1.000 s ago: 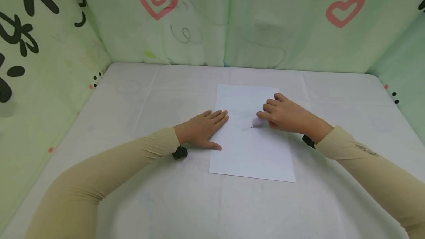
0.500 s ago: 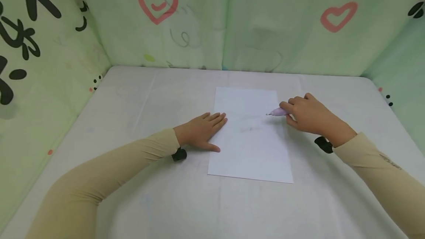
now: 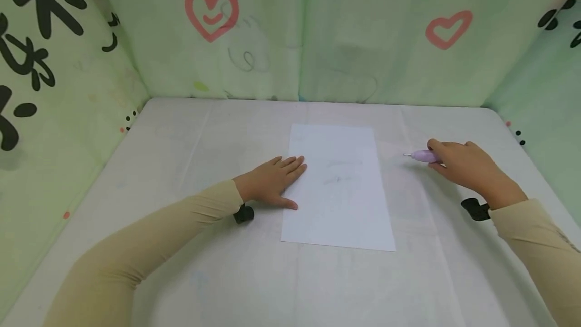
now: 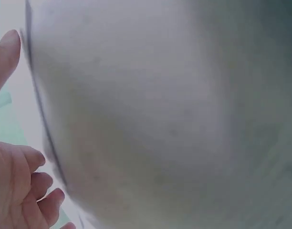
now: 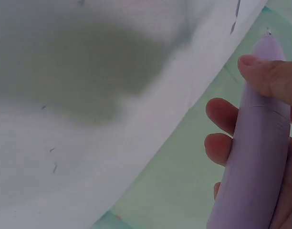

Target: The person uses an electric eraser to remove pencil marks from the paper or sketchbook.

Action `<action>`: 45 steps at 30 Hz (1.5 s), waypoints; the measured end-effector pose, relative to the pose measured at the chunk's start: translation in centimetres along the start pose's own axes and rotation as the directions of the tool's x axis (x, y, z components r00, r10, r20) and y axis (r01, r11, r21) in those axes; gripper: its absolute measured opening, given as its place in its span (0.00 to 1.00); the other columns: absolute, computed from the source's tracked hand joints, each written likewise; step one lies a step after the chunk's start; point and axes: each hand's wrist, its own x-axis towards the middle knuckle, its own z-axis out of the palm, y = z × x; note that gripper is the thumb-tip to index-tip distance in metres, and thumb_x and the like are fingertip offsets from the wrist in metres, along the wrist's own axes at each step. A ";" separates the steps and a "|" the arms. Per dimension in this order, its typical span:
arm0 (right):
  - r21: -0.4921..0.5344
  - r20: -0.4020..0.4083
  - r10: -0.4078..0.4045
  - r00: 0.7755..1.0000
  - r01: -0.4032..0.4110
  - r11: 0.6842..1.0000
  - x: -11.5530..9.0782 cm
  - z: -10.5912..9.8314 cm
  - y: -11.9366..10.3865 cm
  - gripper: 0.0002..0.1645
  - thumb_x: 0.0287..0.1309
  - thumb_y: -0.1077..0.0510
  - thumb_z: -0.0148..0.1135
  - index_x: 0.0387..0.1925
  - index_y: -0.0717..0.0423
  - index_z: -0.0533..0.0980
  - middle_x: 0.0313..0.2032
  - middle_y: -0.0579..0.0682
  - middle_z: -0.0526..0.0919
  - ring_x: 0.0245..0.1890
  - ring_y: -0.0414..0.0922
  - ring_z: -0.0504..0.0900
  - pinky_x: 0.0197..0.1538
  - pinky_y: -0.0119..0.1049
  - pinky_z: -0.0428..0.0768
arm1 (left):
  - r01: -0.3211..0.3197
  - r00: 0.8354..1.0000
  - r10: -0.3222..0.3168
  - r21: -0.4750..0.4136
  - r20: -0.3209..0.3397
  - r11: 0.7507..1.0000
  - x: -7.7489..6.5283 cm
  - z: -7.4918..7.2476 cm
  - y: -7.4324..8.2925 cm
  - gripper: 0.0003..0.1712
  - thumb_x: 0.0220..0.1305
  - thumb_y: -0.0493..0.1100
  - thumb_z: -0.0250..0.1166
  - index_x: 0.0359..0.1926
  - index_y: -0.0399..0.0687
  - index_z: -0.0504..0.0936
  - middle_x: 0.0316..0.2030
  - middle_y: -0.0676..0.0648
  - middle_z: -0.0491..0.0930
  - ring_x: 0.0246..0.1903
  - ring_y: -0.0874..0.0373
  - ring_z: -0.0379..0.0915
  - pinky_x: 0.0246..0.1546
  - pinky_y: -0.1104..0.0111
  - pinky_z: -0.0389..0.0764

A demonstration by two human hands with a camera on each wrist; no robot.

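Note:
A sheet of white paper [image 3: 342,216] lies on the table, with faint grey marks [image 3: 338,179] near its middle. My left hand [image 3: 270,180] rests flat on the sheet's left edge, fingers straight and thumb spread. In the left wrist view, part of that hand [image 4: 19,186] shows at the left side. To the right of the paper, above the tablecloth, my right hand [image 3: 474,168] holds a thick lilac pen [image 3: 424,156] with its thin tip pointing left. The right wrist view shows the pen barrel [image 5: 255,148] gripped between thumb and fingers.
A white cloth [image 3: 218,276] covers the table. Green printed curtains [image 3: 386,39] with hearts and black lettering stand along the back and both sides. A small black device [image 3: 243,214] is strapped under the left wrist, another [image 3: 475,209] under the right.
My right hand has lifted the pen from the middle of the paper and carried it right, past the sheet's edge, uncovering the faint marks. The left hand stays on the paper.

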 end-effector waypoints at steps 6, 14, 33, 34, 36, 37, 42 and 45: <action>0.044 -0.046 0.028 0.999 -0.026 0.999 -0.7 1.1 1.8 0.18 0.52 0.60 0.66 0.43 0.69 0.76 0.34 0.61 0.78 0.30 0.52 0.78 0.36 0.53 0.78 | 0.037 0.997 -0.038 -0.016 -0.064 0.999 -0.4 -0.7 -0.4 0.56 0.59 0.74 0.48 0.74 0.46 0.39 0.75 0.45 0.36 0.74 0.52 0.35 0.73 0.55 0.44; 0.060 0.091 0.074 0.993 -0.079 0.995 -0.8 2.4 3.4 0.21 0.57 0.61 0.61 0.49 0.72 0.74 0.38 0.65 0.76 0.33 0.55 0.79 0.39 0.53 0.78 | 0.064 0.984 -0.077 -0.083 -0.163 0.994 -2.1 -1.5 -0.8 0.55 0.60 0.72 0.51 0.74 0.46 0.41 0.75 0.43 0.38 0.74 0.51 0.39 0.72 0.54 0.46; 0.025 0.101 0.101 0.990 -0.104 0.994 -0.6 3.5 3.5 0.25 0.56 0.58 0.62 0.52 0.69 0.72 0.42 0.67 0.77 0.43 0.63 0.77 0.43 0.62 0.71 | 0.089 0.954 -0.127 -0.151 -0.271 0.985 -3.3 -0.1 -1.2 0.52 0.62 0.67 0.54 0.74 0.43 0.44 0.74 0.40 0.41 0.74 0.48 0.39 0.72 0.53 0.46; 0.026 0.098 0.103 0.990 -0.106 0.994 -0.6 3.5 3.5 0.26 0.56 0.57 0.62 0.53 0.69 0.72 0.43 0.68 0.77 0.43 0.64 0.77 0.43 0.64 0.71 | 0.102 0.952 -0.141 -0.154 -0.272 0.983 -3.3 -0.1 -1.3 0.52 0.62 0.67 0.53 0.74 0.43 0.44 0.74 0.40 0.40 0.74 0.48 0.39 0.72 0.53 0.46; 0.020 0.097 0.107 0.990 -0.109 0.994 -0.5 3.5 3.4 0.28 0.56 0.55 0.62 0.54 0.69 0.71 0.45 0.70 0.76 0.46 0.65 0.76 0.45 0.66 0.69 | 0.123 0.947 -0.166 -0.165 -0.276 0.979 -3.3 -0.2 -1.5 0.52 0.62 0.68 0.53 0.74 0.43 0.43 0.74 0.40 0.40 0.74 0.48 0.38 0.72 0.52 0.45; 0.019 0.096 0.110 0.989 -0.112 0.993 -0.5 3.4 3.3 0.29 0.56 0.54 0.62 0.55 0.69 0.70 0.47 0.71 0.76 0.48 0.66 0.75 0.47 0.67 0.67 | 0.131 0.944 -0.175 -0.170 -0.281 0.977 -3.3 -0.3 -1.6 0.52 0.62 0.68 0.53 0.74 0.44 0.42 0.74 0.41 0.39 0.74 0.48 0.38 0.72 0.52 0.45; 0.036 0.078 0.140 0.987 -0.143 0.989 -0.4 2.8 2.6 0.37 0.56 0.50 0.62 0.60 0.69 0.65 0.55 0.73 0.70 0.57 0.67 0.67 0.56 0.72 0.58 | 0.169 0.924 -0.224 -0.194 -0.309 0.966 -3.1 -0.6 -2.3 0.52 0.63 0.68 0.52 0.74 0.45 0.41 0.75 0.42 0.38 0.74 0.47 0.35 0.72 0.51 0.44; 0.047 0.001 0.146 0.989 -0.146 0.988 -0.2 1.9 1.7 0.41 0.55 0.48 0.64 0.62 0.68 0.62 0.60 0.73 0.66 0.60 0.67 0.64 0.58 0.72 0.54 | 0.197 0.908 -0.260 -0.212 -0.330 0.957 -3.1 -0.7 -2.7 0.52 0.63 0.67 0.52 0.74 0.44 0.40 0.75 0.42 0.35 0.74 0.46 0.34 0.72 0.50 0.43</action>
